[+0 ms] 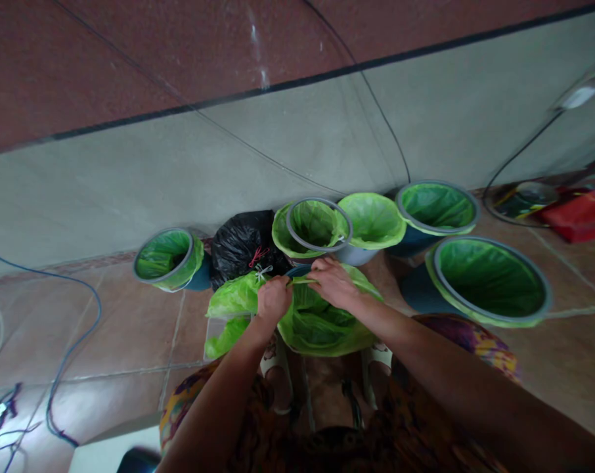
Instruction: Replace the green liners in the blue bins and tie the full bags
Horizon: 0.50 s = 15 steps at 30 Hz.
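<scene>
A green bin liner (322,325) hangs spread inside a bin between my feet, its edge folded outward over the rim. My left hand (274,299) is closed on the far left part of the liner's edge. Close beside it, my right hand (333,281) pinches the same edge, and a short stretch of green plastic runs between the two hands. The bin's body is mostly hidden under the liner. Left of my left hand lies a bunched green bag (233,295) with a white tie, over a clear box (215,335).
A tied black rubbish bag (241,243) leans by the wall. Lined bins stand around: one at left (167,259), two behind my hands (312,226) (374,220), two at right (438,207) (492,279). A blue cable (98,302) crosses the floor; a red object (580,213) sits far right.
</scene>
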Available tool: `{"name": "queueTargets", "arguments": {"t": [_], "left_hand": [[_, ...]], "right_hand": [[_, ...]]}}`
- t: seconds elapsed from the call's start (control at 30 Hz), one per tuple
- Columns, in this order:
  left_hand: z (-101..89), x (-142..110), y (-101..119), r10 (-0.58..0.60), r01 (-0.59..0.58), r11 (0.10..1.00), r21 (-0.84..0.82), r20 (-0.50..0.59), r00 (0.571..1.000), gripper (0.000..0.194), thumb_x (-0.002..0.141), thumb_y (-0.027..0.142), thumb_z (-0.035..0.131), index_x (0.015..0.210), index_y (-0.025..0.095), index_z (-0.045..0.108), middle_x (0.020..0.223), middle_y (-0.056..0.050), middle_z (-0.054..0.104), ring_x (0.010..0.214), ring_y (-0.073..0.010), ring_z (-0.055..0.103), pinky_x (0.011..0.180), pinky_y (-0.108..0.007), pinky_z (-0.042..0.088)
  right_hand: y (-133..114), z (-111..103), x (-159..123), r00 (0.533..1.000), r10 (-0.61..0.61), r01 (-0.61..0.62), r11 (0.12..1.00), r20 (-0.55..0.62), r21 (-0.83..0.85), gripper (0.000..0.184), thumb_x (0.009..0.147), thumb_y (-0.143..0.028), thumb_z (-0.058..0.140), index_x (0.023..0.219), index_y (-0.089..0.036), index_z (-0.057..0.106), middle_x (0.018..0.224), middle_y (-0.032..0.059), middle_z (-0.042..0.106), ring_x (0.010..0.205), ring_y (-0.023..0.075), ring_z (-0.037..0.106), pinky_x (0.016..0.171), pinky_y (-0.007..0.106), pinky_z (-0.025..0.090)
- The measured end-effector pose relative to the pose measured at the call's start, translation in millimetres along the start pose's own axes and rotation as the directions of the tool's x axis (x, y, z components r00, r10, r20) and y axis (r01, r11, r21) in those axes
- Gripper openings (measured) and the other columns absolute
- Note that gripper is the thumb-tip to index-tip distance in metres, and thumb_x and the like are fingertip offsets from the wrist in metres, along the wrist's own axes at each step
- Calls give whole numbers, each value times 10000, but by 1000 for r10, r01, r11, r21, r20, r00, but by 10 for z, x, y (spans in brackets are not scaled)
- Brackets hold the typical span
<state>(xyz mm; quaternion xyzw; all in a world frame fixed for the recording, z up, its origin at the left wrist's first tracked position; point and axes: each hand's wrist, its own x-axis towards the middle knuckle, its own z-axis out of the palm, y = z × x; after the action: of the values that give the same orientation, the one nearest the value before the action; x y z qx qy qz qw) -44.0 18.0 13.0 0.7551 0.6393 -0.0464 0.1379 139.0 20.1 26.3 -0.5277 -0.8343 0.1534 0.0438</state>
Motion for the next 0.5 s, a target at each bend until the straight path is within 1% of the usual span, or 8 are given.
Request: {"name": "queueTargets", "arguments": {"t": [0.07,0.17,0.27,0.37,0.43,0.5], "left_hand": [[26,1,-1,-11,10,1000,15,14,1000,290,924,322,435,1037,215,679,1009,-90,705,943,-206,665,809,-290,486],[68,14,-33,-33,31,998,48,53,998,303,921,348,444,1017,194,687,988,-109,714,964,-236,667,821,-318,496],[86,36,-101,-95,87,993,77,99,991,318,918,348,446,1007,174,697,998,-129,717,991,-273,666,827,-353,506],[63,62,-216,-206,196,976,94,111,972,316,902,321,470,1037,149,699,1036,-164,708,1013,-311,662,818,-381,513],[39,80,-311,-282,273,957,98,104,954,314,885,312,498,1050,133,697,1055,-184,701,1024,-326,658,816,-386,514],[25,96,-397,-319,310,947,89,117,941,314,859,326,541,1058,138,695,1080,-181,695,1035,-327,653,817,-378,512]], "right_hand": [[-4,-2,26,999,33,-34,999,26,24,253,927,-236,468,932,-201,718,984,72,636,989,201,548,919,317,427],[40,-12,53,991,137,-136,988,-4,79,305,924,-172,424,987,-179,722,976,73,651,918,171,577,842,269,435],[122,-51,59,965,260,-256,962,-34,100,331,936,-202,407,995,-169,732,992,89,658,899,178,600,826,278,437],[197,-107,50,923,385,-383,922,-25,63,330,925,-197,415,952,-145,740,1020,129,663,904,214,623,800,302,451],[228,-127,38,897,442,-442,897,8,25,323,917,-181,420,961,-131,736,1047,153,665,910,236,636,782,314,461],[242,-114,23,891,448,-449,894,70,-8,307,912,-177,434,979,-122,728,1046,164,674,936,248,642,801,320,465]]}}
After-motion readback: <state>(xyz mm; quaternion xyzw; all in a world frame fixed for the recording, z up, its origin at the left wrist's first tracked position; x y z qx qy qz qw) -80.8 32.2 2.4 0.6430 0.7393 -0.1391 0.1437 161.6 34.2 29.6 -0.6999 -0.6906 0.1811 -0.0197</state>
